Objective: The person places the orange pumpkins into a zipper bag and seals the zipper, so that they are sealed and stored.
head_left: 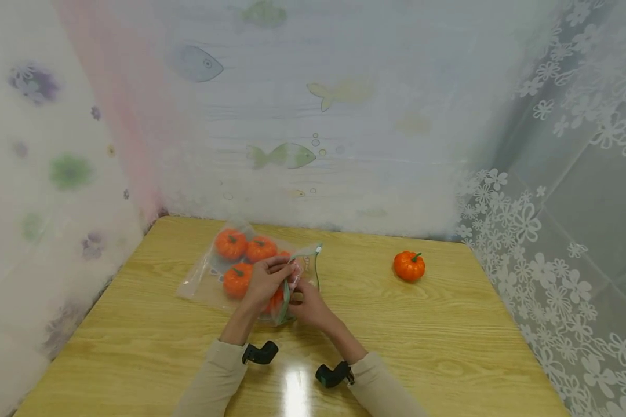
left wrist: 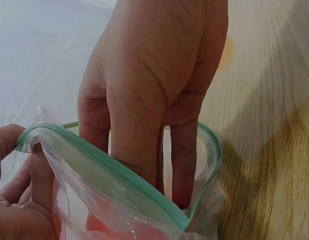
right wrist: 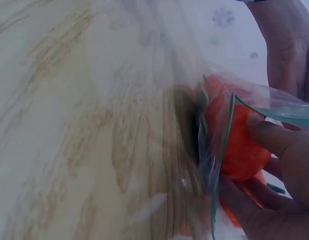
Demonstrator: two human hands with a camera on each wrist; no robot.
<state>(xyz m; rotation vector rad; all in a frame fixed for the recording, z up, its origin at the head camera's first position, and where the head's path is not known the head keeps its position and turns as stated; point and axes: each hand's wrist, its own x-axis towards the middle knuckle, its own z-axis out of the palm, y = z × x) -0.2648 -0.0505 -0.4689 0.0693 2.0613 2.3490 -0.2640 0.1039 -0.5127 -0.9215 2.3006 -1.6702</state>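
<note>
A clear zip bag (head_left: 200, 289) with a green zip lies on the table with several small orange pumpkins (head_left: 238, 281) in it. My left hand (head_left: 266, 284) pinches the zip edge of its mouth between thumb and fingers. Through that mouth reaches my right hand (head_left: 310, 307), its fingers pointing down inside in the left wrist view. There, the green zip strip (left wrist: 109, 167) arcs around the fingers. In the right wrist view, my right thumb presses on a pumpkin (right wrist: 239, 140) and the fingers curl below it. The bag film partly veils the pumpkins.
One more orange pumpkin (head_left: 409, 266) with a green stem stands on the right of the wooden table (head_left: 396, 336). Patterned translucent curtains (head_left: 344, 133) hang behind the far edge and at both sides. Each wrist carries a small black camera (head_left: 261, 352).
</note>
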